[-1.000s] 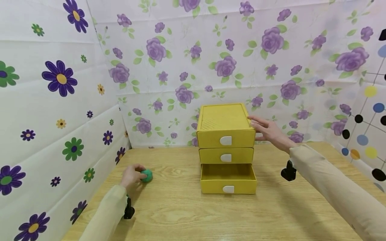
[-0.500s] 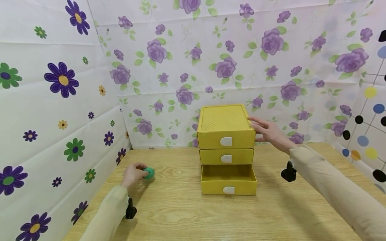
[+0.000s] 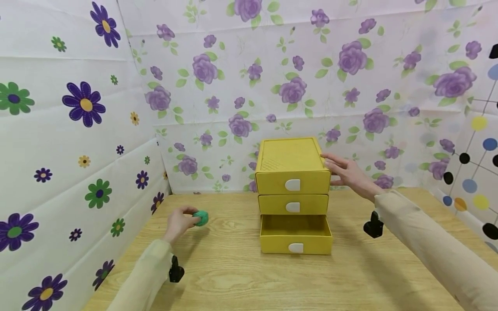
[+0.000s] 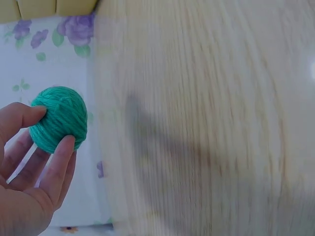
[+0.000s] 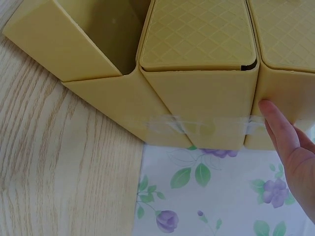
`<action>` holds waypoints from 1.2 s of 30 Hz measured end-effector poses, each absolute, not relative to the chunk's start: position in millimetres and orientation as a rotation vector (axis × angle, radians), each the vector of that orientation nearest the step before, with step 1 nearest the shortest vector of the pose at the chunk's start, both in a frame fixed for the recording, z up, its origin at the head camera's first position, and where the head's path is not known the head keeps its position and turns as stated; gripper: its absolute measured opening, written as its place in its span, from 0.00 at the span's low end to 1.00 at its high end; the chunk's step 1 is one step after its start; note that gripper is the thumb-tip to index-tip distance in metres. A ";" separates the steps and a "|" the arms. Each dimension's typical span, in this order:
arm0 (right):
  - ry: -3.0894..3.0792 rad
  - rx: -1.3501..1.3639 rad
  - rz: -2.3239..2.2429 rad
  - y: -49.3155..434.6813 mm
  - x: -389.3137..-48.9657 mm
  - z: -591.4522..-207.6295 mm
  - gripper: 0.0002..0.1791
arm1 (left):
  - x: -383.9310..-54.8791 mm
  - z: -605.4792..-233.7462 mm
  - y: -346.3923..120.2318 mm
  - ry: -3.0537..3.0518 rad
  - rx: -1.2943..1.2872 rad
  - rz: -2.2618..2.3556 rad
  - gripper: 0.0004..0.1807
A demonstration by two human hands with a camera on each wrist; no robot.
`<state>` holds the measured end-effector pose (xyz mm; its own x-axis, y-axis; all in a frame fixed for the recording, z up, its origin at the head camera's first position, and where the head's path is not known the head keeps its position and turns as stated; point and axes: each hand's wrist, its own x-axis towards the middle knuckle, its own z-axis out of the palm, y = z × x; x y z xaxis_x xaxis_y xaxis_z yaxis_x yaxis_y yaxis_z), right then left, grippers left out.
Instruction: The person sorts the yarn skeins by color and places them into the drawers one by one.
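Observation:
A small ball of green yarn [image 4: 61, 115] is pinched between the thumb and fingertips of my left hand [image 3: 180, 222]. In the head view the yarn ball [image 3: 200, 218] is over the left part of the table, with a shadow beneath the hand. My right hand [image 3: 348, 172] rests with straight fingers against the right side of a yellow three-drawer cabinet [image 3: 292, 155], near its top. The cabinet's bottom drawer [image 3: 295, 245] is pulled out and shows a bare inside; the upper two are closed. In the right wrist view, the fingertips [image 5: 268, 108] touch the cabinet's side wall.
The cabinet stands on a wood-grain table [image 3: 225, 276]. Behind it hangs a cloth with purple roses [image 3: 204, 69]. Flowered sheeting [image 3: 70, 142] encloses the left side, dotted sheeting [image 3: 472, 164] the right. White tabs [image 3: 292, 185] mark the drawer fronts.
My left hand has lifted the yarn ball off the table and carried it a little to the right. The right hand keeps its place on the cabinet. The head view has shifted slightly.

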<state>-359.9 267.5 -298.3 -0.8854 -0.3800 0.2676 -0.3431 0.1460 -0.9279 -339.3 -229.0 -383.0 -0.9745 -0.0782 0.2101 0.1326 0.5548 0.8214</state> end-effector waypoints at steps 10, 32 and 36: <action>2.363 -0.754 -1.889 268.9 -361.0 -302.9 0.32 | -335.7 -378.8 -205.2 -2.479 -0.070 -1.527 0.15; 2.341 -0.741 -1.899 268.3 -361.3 -300.4 0.32 | -326.4 -362.7 -160.1 -2.307 -0.179 -1.846 0.16; 2.343 -0.735 -1.898 268.7 -360.4 -299.9 0.32 | -322.9 -361.4 -152.2 -2.303 -0.241 -1.911 0.16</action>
<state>-360.4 268.7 -299.9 -0.8871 -0.3808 0.2610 -0.3344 0.1401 -0.9320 -322.9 -152.2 -361.4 -0.9776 0.0344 0.2078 0.2106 0.1809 0.9607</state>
